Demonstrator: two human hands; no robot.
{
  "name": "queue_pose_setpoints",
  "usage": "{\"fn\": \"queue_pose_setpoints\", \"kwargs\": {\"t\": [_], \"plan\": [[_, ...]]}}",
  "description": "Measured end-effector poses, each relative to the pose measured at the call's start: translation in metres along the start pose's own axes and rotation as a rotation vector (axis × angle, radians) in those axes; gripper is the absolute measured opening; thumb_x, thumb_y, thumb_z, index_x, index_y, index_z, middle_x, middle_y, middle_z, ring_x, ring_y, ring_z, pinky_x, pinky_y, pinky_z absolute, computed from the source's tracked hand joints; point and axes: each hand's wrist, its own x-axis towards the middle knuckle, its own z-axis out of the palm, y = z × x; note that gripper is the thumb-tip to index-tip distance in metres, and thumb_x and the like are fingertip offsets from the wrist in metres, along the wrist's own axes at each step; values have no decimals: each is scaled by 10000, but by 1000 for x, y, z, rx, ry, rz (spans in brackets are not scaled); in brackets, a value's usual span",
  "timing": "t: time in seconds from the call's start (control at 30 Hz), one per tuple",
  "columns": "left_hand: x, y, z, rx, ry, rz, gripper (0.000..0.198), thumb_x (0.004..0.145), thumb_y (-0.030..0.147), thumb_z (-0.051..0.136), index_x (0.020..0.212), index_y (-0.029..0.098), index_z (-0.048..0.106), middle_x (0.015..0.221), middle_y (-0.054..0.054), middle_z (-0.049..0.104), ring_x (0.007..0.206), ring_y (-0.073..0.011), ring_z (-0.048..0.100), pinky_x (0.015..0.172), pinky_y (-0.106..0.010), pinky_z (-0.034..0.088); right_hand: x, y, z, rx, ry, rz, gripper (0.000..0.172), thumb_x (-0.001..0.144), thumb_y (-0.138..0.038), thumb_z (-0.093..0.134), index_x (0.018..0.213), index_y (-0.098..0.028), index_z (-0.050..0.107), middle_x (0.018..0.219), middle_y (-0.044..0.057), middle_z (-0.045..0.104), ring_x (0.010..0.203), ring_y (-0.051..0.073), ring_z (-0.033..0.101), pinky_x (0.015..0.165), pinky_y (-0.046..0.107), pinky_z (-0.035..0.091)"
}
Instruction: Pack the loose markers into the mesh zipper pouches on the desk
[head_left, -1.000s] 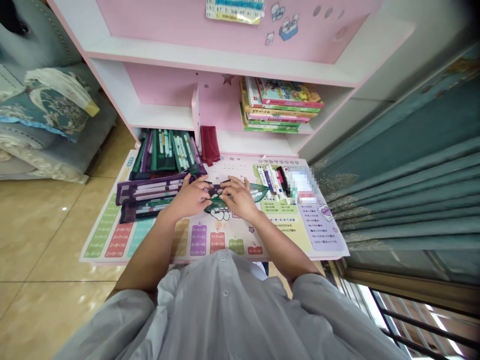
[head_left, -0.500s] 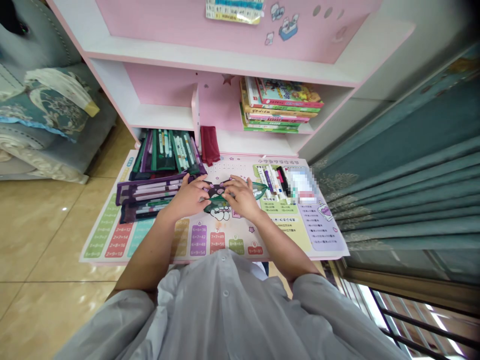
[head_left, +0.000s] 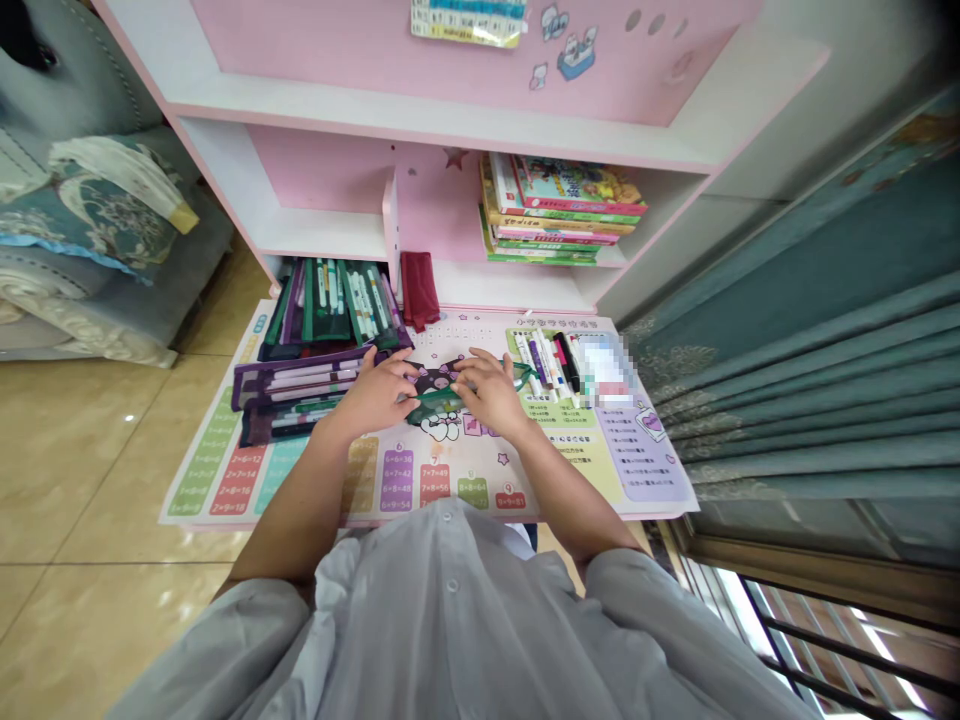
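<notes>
Currently, a green pouch (head_left: 437, 403) lies on the printed worktop (head_left: 442, 465), directly in front of the person, its right end just beside a row of pens (head_left: 547, 365). Both hands are on it: the left hand (head_left: 379, 393) pinches its edge between thumb and fingers, and the right hand (head_left: 487, 393) pinches farther along, other fingers loosely bent. Whether it grips a zip pull is too small to tell. A purple pouch (head_left: 311, 375) of pens lies near the left hand; behind stand stacked books (head_left: 562, 215) and a red pouch (head_left: 420, 290).
</notes>
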Motion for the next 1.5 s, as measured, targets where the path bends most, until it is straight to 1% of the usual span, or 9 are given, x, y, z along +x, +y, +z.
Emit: {"fn": "queue_pose_setpoints", "kwargs": {"t": [0.2, 0.37, 0.47, 0.67, 0.9, 1.2, 1.5], "plan": [[0, 0, -1, 5, 0, -10, 180, 816, 267, 609, 700, 234, 743, 1196, -58, 693, 1389, -333, 423, 1165, -667, 77, 0, 4, 0, 15, 13, 15, 180, 859, -264, 584, 685, -224, 614, 1132, 59, 714, 1330, 338, 471, 1116, 713, 106], [-1, -2, 0, 23, 6, 3, 184, 828, 276, 604, 714, 232, 742, 1204, -61, 690, 1388, -329, 426, 1158, -677, 100, 1, 6, -2, 8, 10, 29, 187, 861, -280, 576, 688, -223, 620, 1138, 65, 710, 1334, 339, 468, 1112, 719, 118], [-1, -1, 0, 23, 12, 3, 185, 829, 277, 602, 719, 237, 746, 1206, -55, 690, 1390, -327, 422, 1164, -674, 93, 3, 7, -4, 11, 3, 41, 188, 851, -278, 594, 673, -219, 612, 1138, 69, 712, 1323, 343, 476, 1105, 725, 125], [-2, 2, -4, 30, 7, -23, 163, 811, 248, 623, 696, 232, 737, 1200, -55, 693, 1385, -329, 428, 1158, -675, 101, 11, 7, -9, -27, -73, 99, 186, 833, -254, 608, 653, -210, 596, 1145, 60, 711, 1334, 338, 464, 1107, 724, 129], [-4, 1, -4, 66, 13, -9, 174, 826, 240, 599, 714, 227, 732, 1214, -52, 688, 1388, -321, 428, 1162, -670, 114, 15, 9, -15, -37, -148, 118, 205, 846, -285, 586, 654, -214, 589, 1154, 48, 705, 1337, 320, 460, 1117, 704, 119], [-4, -1, -3, 63, 21, -6, 172, 813, 254, 606, 699, 237, 733, 1200, -37, 694, 1381, -317, 435, 1165, -666, 101, 12, 9, -15, -22, -123, 130, 185, 854, -275, 564, 679, -220, 588, 1128, 47, 715, 1315, 309, 490, 1124, 691, 123], [-3, 2, -6, 66, -3, -30, 161, 816, 245, 613, 711, 229, 735, 1201, -47, 697, 1384, -321, 437, 1165, -668, 107, 10, 17, -17, -67, -95, 111, 168, 866, -263, 556, 709, -223, 601, 1108, 51, 720, 1287, 311, 518, 1120, 694, 115]]}}
